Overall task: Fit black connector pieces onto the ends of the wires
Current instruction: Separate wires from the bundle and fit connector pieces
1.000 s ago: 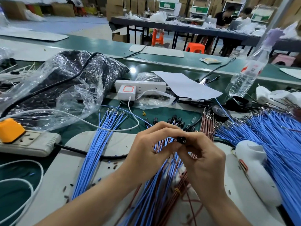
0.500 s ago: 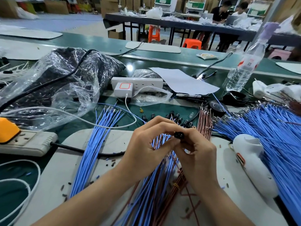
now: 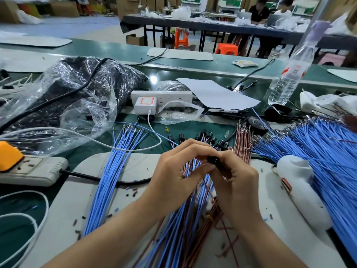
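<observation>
My left hand [image 3: 173,171] and my right hand [image 3: 237,182] meet over the middle of the white mat [image 3: 77,200]. Between their fingertips they pinch one small black connector piece [image 3: 212,159], with a brown wire [image 3: 207,187] running down from it under my right palm. Blue and brown wires [image 3: 179,219] with fitted black connectors [image 3: 208,136] at their far ends lie under both hands. A bundle of bare blue wires [image 3: 108,180] lies to the left. A bundle of brown wires [image 3: 243,140] lies just right of the hands.
A large heap of blue wires [image 3: 318,151] and a white handheld tool [image 3: 301,190] fill the right side. A plastic bag of black parts [image 3: 73,93], two power strips [image 3: 162,96] [image 3: 32,169], a white charger cable [image 3: 96,140], a paper sheet [image 3: 216,93] and a water bottle [image 3: 289,74] stand beyond.
Both hands stay together on the black connector piece; they have turned slightly, and the connector now sits lower between the fingertips. The view has tilted a little.
</observation>
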The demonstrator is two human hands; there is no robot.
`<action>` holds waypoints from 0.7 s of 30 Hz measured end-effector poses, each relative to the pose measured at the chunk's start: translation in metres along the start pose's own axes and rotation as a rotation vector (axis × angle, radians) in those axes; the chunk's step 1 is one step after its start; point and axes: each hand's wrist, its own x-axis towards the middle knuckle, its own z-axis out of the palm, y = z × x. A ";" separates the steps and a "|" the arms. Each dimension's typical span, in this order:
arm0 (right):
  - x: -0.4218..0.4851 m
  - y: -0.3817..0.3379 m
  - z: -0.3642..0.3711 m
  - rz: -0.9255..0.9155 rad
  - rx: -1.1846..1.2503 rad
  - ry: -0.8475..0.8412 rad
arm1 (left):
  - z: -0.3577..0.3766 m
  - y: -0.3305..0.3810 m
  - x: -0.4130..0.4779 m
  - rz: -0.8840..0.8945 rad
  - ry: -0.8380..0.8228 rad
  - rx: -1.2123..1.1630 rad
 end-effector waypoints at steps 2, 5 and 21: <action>0.000 -0.001 0.002 0.014 -0.008 -0.011 | -0.001 0.000 0.000 0.002 0.009 -0.027; 0.001 -0.002 0.004 0.059 -0.018 -0.020 | -0.001 0.000 0.000 -0.083 0.023 -0.114; 0.160 0.048 0.092 0.270 -0.635 -0.600 | -0.017 -0.024 0.007 -0.419 0.253 -0.412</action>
